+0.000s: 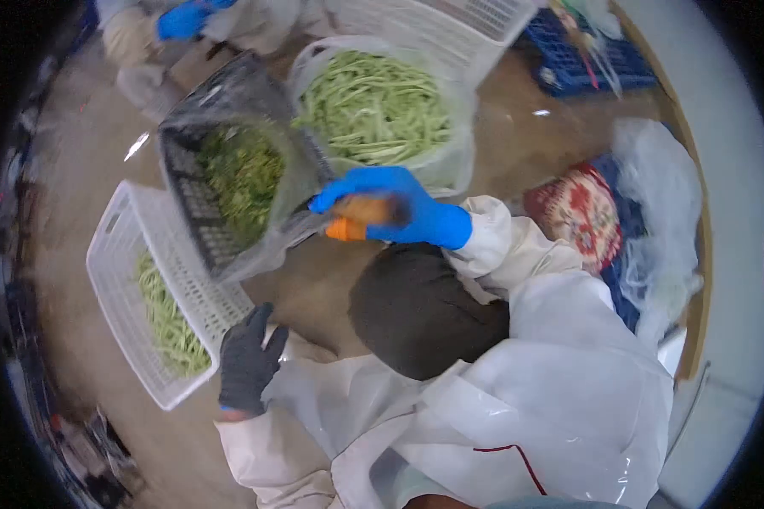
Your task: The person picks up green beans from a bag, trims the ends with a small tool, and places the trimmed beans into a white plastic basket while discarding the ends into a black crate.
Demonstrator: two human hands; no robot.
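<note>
A right hand (399, 208) in a blue glove is seen closed around an orange-handled tool (356, 219), the handle's orange end showing just below the fingers; the tool's working end cannot be made out. This hand is held just beside the lower right edge of a dark crate (197, 191), which is tilted up on its side and lined with clear plastic. Chopped green trimmings (244, 178) are heaped inside the crate against its upper wall.

A left hand (248, 363) in a dark grey glove is held with its fingers loosely spread, gripping nothing, touching or just beside the near right corner of a white basket (123, 225). The basket rests on the floor (76, 153) to the left, and a strip of green beans (171, 327) lies along its inner side.

Behind the dark crate, a clear bag (450, 161) packed with long green beans is stood open, and a second white basket (450, 30) is set beyond it. A blue crate (581, 59) is placed at the far right by the wall. A patterned red cushion (577, 212) is seen to the right, partly covered by loose plastic sheeting (662, 187). At the far left, another person's blue-gloved hand (181, 20) is visible. A dark knee (416, 310) is raised between the white sleeves.
</note>
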